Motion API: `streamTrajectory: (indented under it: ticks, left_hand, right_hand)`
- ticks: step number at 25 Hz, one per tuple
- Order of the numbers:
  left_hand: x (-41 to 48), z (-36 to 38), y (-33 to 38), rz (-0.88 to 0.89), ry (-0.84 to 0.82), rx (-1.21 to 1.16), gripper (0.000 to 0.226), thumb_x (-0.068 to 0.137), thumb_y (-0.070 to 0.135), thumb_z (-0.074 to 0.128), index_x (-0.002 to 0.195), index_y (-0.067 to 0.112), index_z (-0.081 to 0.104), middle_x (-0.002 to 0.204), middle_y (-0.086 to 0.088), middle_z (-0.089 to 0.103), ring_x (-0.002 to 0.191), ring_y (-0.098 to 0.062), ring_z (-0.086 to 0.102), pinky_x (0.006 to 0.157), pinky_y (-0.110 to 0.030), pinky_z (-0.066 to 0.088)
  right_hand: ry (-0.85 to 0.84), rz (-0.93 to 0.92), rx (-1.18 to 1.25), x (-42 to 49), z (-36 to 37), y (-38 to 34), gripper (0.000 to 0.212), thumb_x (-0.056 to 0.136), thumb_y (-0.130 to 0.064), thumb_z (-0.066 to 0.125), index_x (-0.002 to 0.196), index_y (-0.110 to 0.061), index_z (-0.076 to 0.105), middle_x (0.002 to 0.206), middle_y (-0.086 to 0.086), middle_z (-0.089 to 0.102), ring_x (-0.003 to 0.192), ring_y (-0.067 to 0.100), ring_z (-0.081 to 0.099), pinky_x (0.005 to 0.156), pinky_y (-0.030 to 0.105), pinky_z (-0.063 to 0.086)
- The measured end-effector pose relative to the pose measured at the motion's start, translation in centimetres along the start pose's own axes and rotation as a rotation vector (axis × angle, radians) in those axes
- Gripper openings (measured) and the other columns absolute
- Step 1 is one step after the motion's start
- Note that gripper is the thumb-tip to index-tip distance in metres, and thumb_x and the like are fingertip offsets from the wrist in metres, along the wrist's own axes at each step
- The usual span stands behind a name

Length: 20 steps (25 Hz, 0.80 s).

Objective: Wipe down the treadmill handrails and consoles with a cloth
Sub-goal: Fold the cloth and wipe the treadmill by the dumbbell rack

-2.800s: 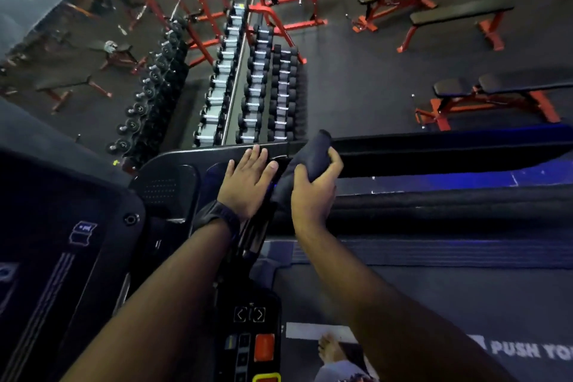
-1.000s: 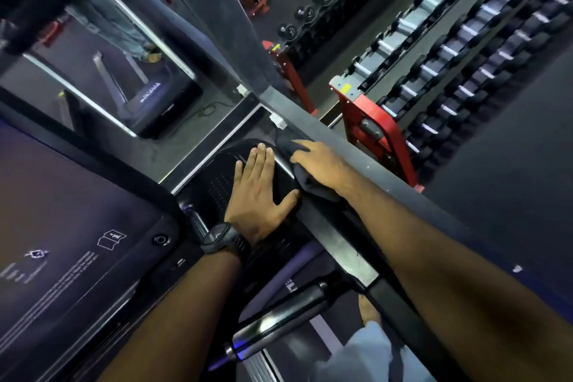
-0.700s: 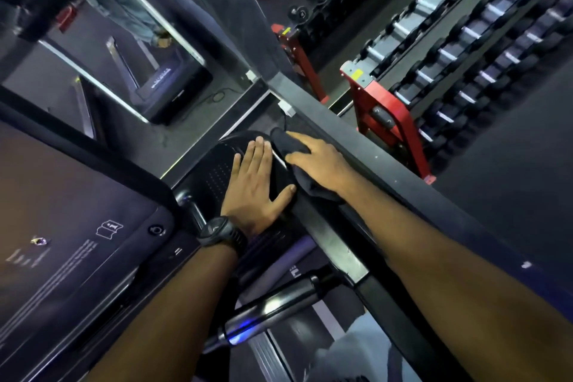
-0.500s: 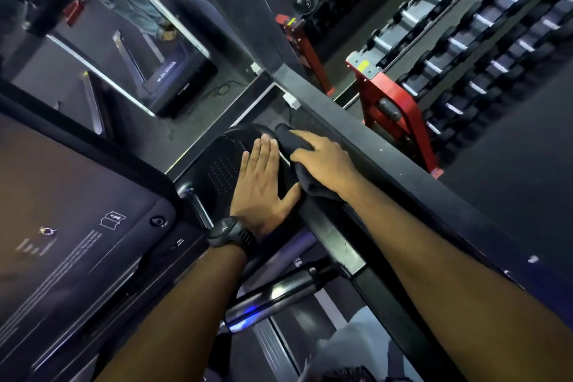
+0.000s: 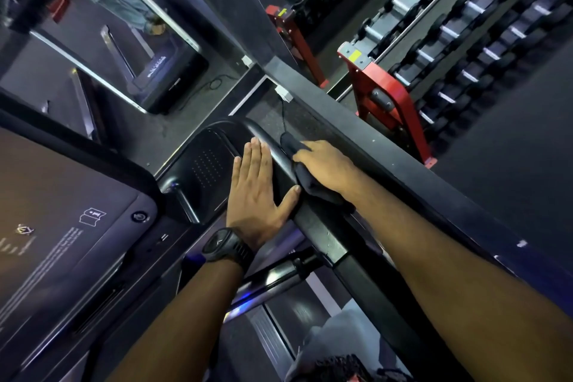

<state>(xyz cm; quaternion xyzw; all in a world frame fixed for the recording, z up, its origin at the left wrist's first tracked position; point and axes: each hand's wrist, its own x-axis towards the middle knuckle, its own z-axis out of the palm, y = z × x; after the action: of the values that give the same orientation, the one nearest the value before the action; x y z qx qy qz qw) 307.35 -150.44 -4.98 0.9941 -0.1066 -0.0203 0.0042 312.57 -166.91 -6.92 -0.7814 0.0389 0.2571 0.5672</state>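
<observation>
My right hand [image 5: 327,166] holds a dark cloth [image 5: 307,183] wrapped over the black treadmill handrail [image 5: 322,232], near where the rail curves round the console's right end. My left hand [image 5: 255,195] lies flat with straight fingers on the black console tray [image 5: 204,161], its thumb against the rail beside the cloth. A black watch sits on the left wrist. The big dark console screen [image 5: 55,226] fills the lower left. A shiny grip bar [image 5: 273,279] runs below the left wrist.
A black ledge [image 5: 387,146] runs diagonally just beyond the rail. Behind it stand a red dumbbell rack [image 5: 387,96] and rows of dumbbells [image 5: 480,28]. Another treadmill [image 5: 161,71] shows at the upper left. My knee and the belt lie at the bottom.
The view has swung left from the gym floor to the console corner. My right hand slid the cloth along the rail toward its curved end. The left hand stays flat on the tray.
</observation>
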Motion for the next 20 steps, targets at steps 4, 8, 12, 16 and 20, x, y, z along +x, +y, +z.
streamTrajectory:
  ticks: [4, 8, 12, 16, 20]
  left_hand:
    - [-0.2, 0.3, 0.1, 0.017, 0.020, 0.002, 0.090, 0.092, 0.064, 0.026, 0.155, 0.001, 0.016, 0.164, -0.016, 0.012, 0.153, -0.024, 0.003, 0.125, -0.041, 0.001]
    - [-0.7, 0.2, 0.3, 0.017, 0.010, -0.022, 0.090, 0.092, 0.063, 0.028, 0.156, 0.002, 0.014, 0.164, -0.014, 0.008, 0.153, -0.021, -0.001, 0.124, -0.038, -0.002]
    - [-1.1, 0.5, 0.7, 0.009, 0.020, -0.021, 0.090, 0.092, 0.063, 0.024, 0.155, 0.000, 0.013, 0.164, -0.016, 0.008, 0.153, -0.024, 0.000, 0.124, -0.041, -0.001]
    - [-1.1, 0.7, 0.9, 0.000, 0.029, -0.034, 0.091, 0.092, 0.063, 0.026, 0.155, -0.001, 0.013, 0.164, -0.017, 0.007, 0.153, -0.024, 0.000, 0.124, -0.042, 0.000]
    - [-1.4, 0.9, 1.2, -0.003, 0.055, -0.049, 0.091, 0.093, 0.063, 0.026, 0.155, -0.001, 0.013, 0.164, -0.017, 0.007, 0.153, -0.025, 0.001, 0.125, -0.042, 0.001]
  right_hand:
    - [0.014, -0.203, 0.056, -1.7, 0.4, 0.8, 0.056, 0.090, -0.030, 0.058, 0.143, -0.044, 0.046, 0.146, -0.013, 0.051, 0.130, 0.016, 0.050, 0.112, 0.039, 0.036]
    - [-0.023, 0.018, 0.033, -0.2, -0.4, 1.5, 0.048, 0.094, -0.029, 0.053, 0.140, -0.040, 0.052, 0.135, 0.005, 0.062, 0.125, 0.030, 0.055, 0.108, 0.044, 0.040]
    - [0.005, -0.127, 0.099, -2.4, -0.1, 1.4, 0.052, 0.091, -0.037, 0.059, 0.142, -0.042, 0.050, 0.141, -0.008, 0.058, 0.130, 0.018, 0.052, 0.113, 0.040, 0.036]
    - [-0.020, 0.041, -0.025, -1.5, -0.7, 2.4, 0.041, 0.096, -0.031, 0.053, 0.137, -0.034, 0.057, 0.131, 0.005, 0.063, 0.123, 0.029, 0.055, 0.107, 0.042, 0.040]
    - [-0.006, -0.086, 0.159, -3.0, -0.2, 2.8, 0.054, 0.086, -0.037, 0.060, 0.140, -0.044, 0.053, 0.136, -0.009, 0.062, 0.127, 0.015, 0.055, 0.112, 0.037, 0.039]
